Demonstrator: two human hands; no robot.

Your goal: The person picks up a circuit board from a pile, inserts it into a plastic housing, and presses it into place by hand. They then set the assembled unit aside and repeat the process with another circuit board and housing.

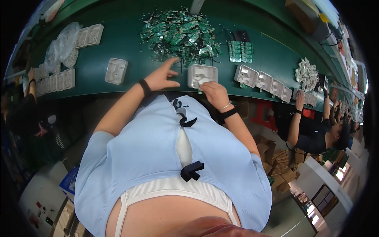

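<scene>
My left hand (162, 76) lies on the green belt with fingers spread, its fingertips reaching toward a large heap of small green circuit boards (179, 34); it holds nothing. My right hand (213, 91) rests at the near edge of a white square plastic housing (202, 75), fingers curled and pinching something small at the housing's lower rim. The housing lies open side up between both hands. Black bands sit on both wrists, with a thin bracelet on the right one.
Another white housing (116, 71) lies to the left. A row of white housings (263, 81) runs right, past a neat stack of green boards (241, 51). A seated person (316, 134) works at the right, another person (23, 106) at the left. Cardboard boxes (282, 164) sit below.
</scene>
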